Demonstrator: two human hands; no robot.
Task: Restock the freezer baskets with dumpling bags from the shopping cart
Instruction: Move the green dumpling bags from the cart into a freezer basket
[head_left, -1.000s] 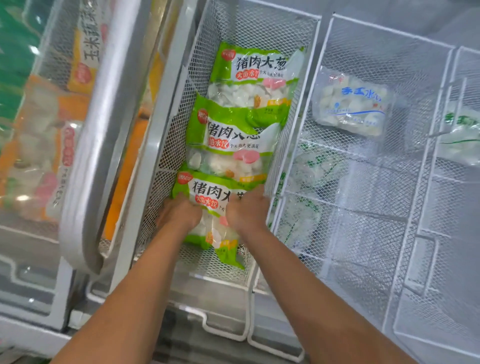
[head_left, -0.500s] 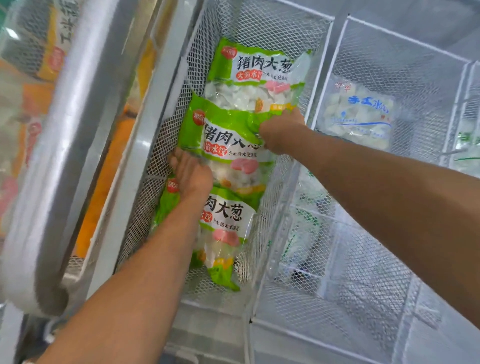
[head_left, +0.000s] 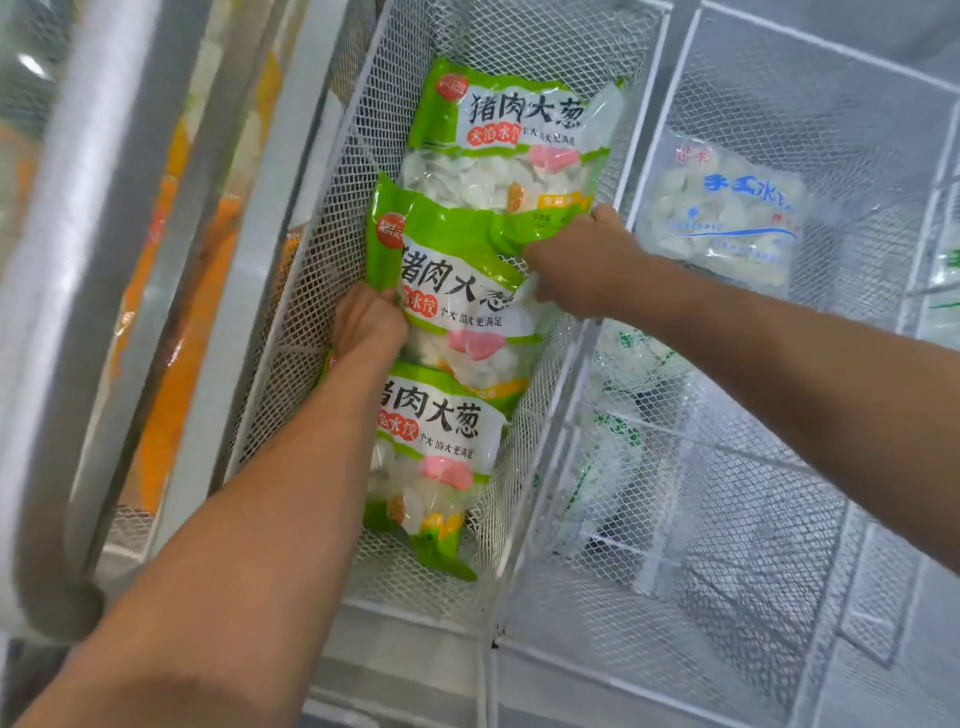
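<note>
Fingers (head_left: 363, 317) of both hands grip middle green dumpling bag (head_left: 467, 306), top crumpled.

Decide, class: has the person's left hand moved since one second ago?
Yes. The left hand moved farther along the basket's left wall, from the nearest green bag to the middle one.

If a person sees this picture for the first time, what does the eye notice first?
Three green dumpling bags lie overlapped in a row down the white mesh basket. The left hand and right hand hold the middle bag by its sides. A clear bag with blue print lies in the neighbouring basket.
</note>
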